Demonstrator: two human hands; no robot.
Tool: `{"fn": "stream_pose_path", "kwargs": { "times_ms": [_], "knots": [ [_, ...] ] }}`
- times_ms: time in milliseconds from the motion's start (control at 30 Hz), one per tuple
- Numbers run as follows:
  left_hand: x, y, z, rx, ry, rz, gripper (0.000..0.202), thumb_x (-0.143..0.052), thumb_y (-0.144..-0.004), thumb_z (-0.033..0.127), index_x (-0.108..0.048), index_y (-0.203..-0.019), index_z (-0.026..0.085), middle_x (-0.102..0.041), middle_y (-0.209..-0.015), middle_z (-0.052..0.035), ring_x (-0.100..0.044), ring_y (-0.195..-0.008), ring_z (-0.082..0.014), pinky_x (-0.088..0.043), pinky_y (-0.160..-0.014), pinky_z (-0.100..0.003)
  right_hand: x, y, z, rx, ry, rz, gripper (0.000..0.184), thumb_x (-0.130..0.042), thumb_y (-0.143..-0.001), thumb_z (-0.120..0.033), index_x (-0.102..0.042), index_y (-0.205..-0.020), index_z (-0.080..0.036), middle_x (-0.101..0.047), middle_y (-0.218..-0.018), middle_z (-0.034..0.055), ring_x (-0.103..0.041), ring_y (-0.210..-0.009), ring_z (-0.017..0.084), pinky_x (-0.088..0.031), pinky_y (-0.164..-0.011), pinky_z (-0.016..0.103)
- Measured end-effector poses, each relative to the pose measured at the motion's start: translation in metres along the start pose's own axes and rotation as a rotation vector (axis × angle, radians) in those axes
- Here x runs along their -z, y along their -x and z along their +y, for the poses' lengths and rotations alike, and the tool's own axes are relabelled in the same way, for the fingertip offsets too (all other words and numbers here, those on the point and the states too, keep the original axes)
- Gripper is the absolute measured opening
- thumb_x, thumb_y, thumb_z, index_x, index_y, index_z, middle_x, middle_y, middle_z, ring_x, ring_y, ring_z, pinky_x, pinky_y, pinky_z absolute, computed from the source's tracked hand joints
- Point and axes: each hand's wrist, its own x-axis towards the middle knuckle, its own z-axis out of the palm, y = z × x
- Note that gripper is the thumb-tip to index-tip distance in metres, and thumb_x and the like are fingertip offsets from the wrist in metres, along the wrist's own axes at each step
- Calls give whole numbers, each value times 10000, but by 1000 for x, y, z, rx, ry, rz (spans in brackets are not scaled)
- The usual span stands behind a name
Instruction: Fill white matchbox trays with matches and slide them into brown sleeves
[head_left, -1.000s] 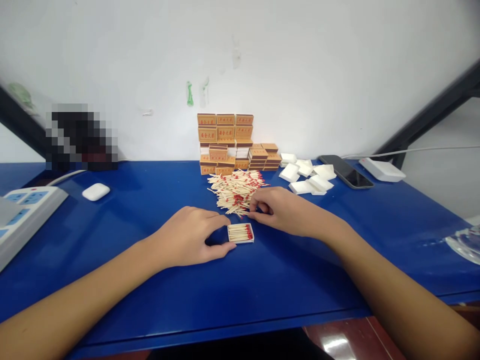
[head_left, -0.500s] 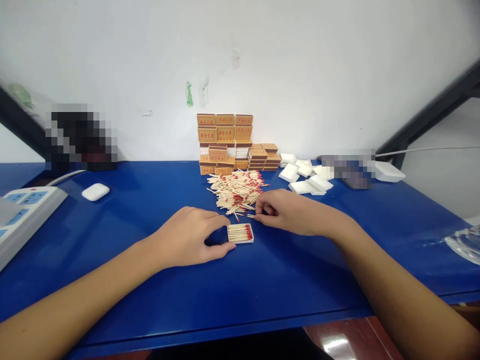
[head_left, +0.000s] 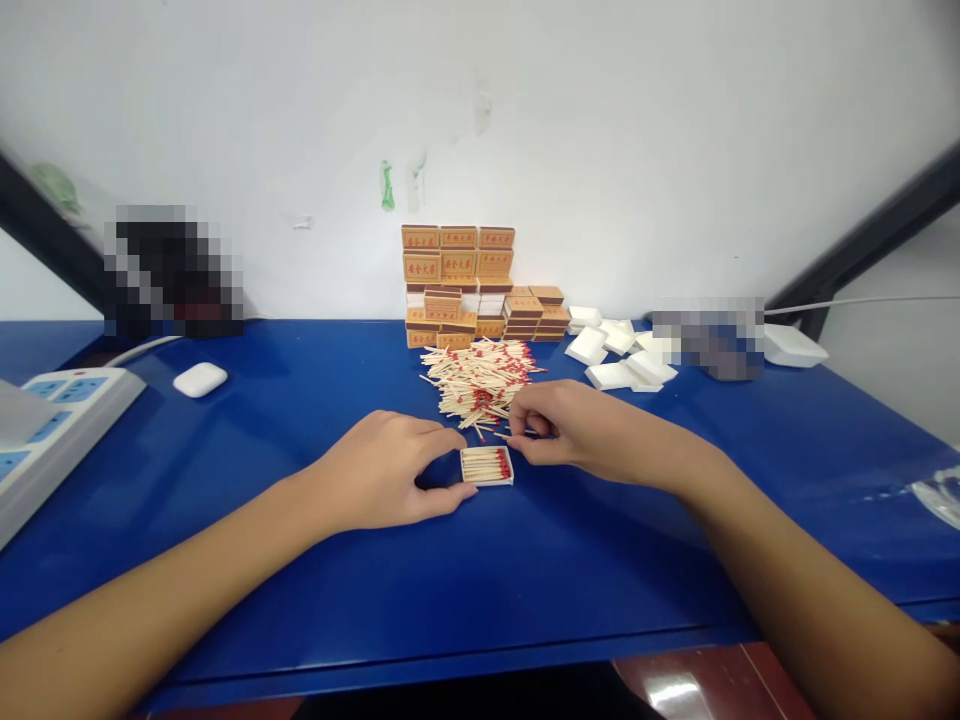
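A small white matchbox tray (head_left: pixel 487 466) filled with red-tipped matches lies on the blue table (head_left: pixel 300 560). My left hand (head_left: pixel 382 470) grips its left end between thumb and fingers. My right hand (head_left: pixel 570 428) is just right of the tray, fingers pinched on a few matches at the near edge of the loose match pile (head_left: pixel 480 375). Behind the pile, orange matchboxes (head_left: pixel 459 285) are stacked against the wall.
Empty white trays (head_left: pixel 619 350) lie right of the pile. A white earbud case (head_left: pixel 199 379) and a power strip (head_left: pixel 45 430) sit at the left. A white adapter (head_left: pixel 793 345) with a cable is far right, and something clear (head_left: pixel 937 490) at the right edge.
My right hand drew back from the pile's near edge with matches pinched in it and came close to the tray. The left hand kept its hold on the tray.
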Motion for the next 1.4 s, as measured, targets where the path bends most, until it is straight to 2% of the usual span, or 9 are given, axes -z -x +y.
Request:
{"fn": "stream_pose_path", "kwargs": {
  "times_ms": [167, 300, 467, 767, 967, 1133, 1400],
  "knots": [
    [0, 1, 0, -3, -12, -15, 280, -663, -957, 445, -753, -1034, 191, -725, -781, 4, -628, -631, -148, -386, -604, -277, -8, 0, -16, 111, -74, -8, 125, -676, -924, -248, -632, -818, -200, -551, -721, -40, -437, -627, 114, -294, -585, 260],
    [0, 0, 1, 5, -7, -26, 283, -658, -959, 445, -750, -1023, 184, -726, -790, 1, -632, -639, -150, -395, -610, -281, -13, 1, -24, 169, -41, -10, 121, -649, -928, -165, -610, -817, -193, -577, -751, -34, -447, -646, 111, -312, -614, 258],
    [0, -1, 0, 6, -2, -34, 288, -649, -966, 447, -754, -1071, 200, -724, -795, 11, -635, -642, -147, -400, -611, -285, -8, 4, -24, 155, 49, 41, 134, -646, -956, -211, -651, -823, -193, -593, -748, -19, -466, -659, 125, -309, -638, 271],
    [0, 0, 1, 5, -13, -31, 311, -638, -969, 455, -755, -1090, 193, -706, -764, 9, -644, -639, -157, -417, -607, -292, -7, 3, -23, 143, 41, 0, 179, -612, -977, -231, -629, -803, -195, -591, -745, -14, -463, -651, 128, -302, -624, 280],
    [0, 0, 1, 1, -26, -26, 324, -636, -971, 469, -758, -1082, 190, -719, -771, 2, -634, -624, -156, -418, -607, -291, 4, 9, -20, 91, 63, 17, 88, -659, -921, -258, -688, -851, -214, -581, -731, -17, -483, -649, 137, -310, -618, 292],
    [0, 0, 1, -2, -12, -17, 315, -648, -968, 458, -760, -1092, 192, -723, -766, 0, -644, -634, -157, -409, -608, -281, 0, 10, -17, 109, 59, -33, 47, -662, -911, -241, -674, -878, -209, -630, -823, -4, -508, -701, 137, -332, -637, 285],
    [0, 0, 0, -4, -24, -22, 310, -643, -972, 455, -756, -1102, 198, -726, -779, 4, -648, -643, -153, -408, -610, -282, -5, 5, -22, 143, 43, -14, 130, -624, -942, -228, -628, -816, -195, -613, -767, -9, -481, -660, 127, -316, -627, 282]
  ]
}}
